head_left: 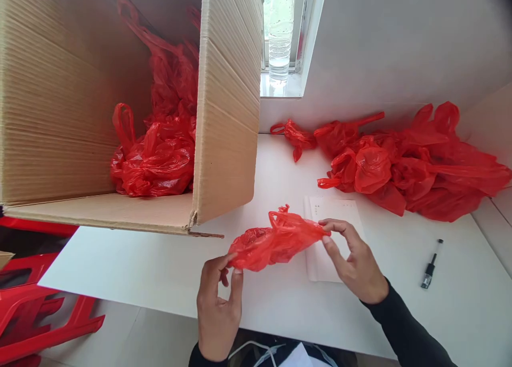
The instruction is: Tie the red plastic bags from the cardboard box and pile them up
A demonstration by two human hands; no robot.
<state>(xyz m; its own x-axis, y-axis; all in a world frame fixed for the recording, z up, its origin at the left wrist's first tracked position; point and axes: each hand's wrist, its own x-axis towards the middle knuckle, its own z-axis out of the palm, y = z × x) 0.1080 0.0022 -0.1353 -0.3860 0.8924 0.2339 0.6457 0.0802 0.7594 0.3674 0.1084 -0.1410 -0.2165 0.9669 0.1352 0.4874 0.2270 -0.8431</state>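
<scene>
Between my two hands a crumpled red plastic bag (276,241) is held up over the white table. My left hand (222,297) pinches its left end between thumb and fingers. At the other end, my right hand (354,260) grips a corner with thumb and fingertips. Partly behind the bag and my right hand lies a white sheet of paper (320,268) with a few small marks near its top. Whether anything is inside the bag I cannot tell.
A large cardboard box (226,105) lies open toward me, with red plastic bags (158,159) inside. More red bags (412,164) are heaped along the wall. A black pen (430,268) lies at right, a water bottle (280,41) stands at the window, and red stools (36,308) are lower left.
</scene>
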